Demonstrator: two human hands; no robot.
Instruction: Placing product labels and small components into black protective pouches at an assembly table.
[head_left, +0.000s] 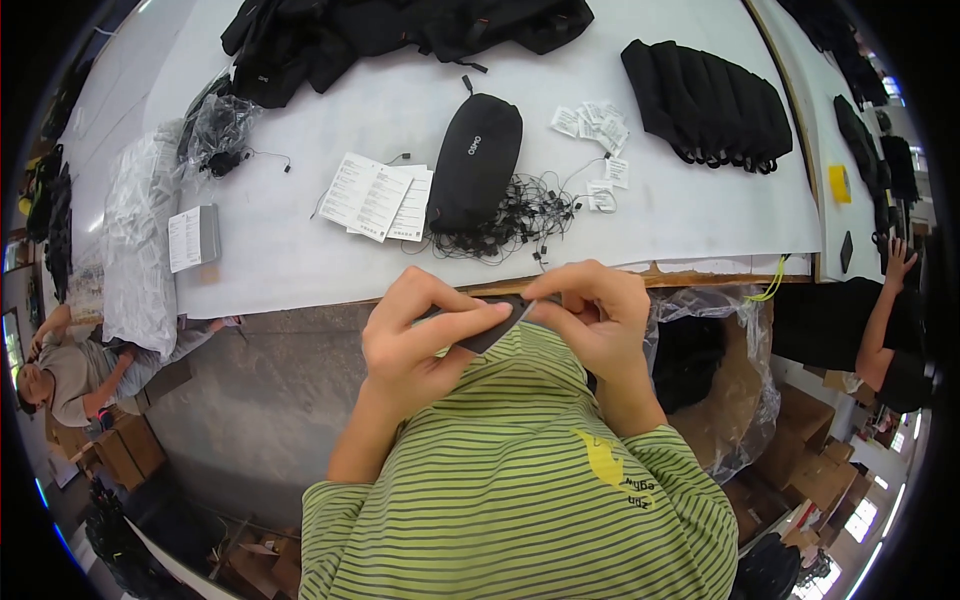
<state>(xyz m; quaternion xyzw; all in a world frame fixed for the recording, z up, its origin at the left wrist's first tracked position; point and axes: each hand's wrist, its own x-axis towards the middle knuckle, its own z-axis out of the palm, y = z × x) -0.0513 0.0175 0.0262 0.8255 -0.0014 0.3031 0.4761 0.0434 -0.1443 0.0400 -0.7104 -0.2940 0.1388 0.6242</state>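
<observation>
Close to my body, just off the table's front edge, my left hand is closed on a dark grey card with a pale edge. The fingers of my right hand pinch at the card's right corner; whether a thin cord is also between them is too small to tell. Beyond my hands a black zipped pouch lies on the white table. Against its lower right side sits a tangle of thin black cords. White printed cards lie left of the pouch.
Small white tags lie right of the pouch, near a row of black pouches. Black bags are heaped at the back. Left are a stack of cards and clear plastic. A plastic-lined box stands below right. Other people are at both sides.
</observation>
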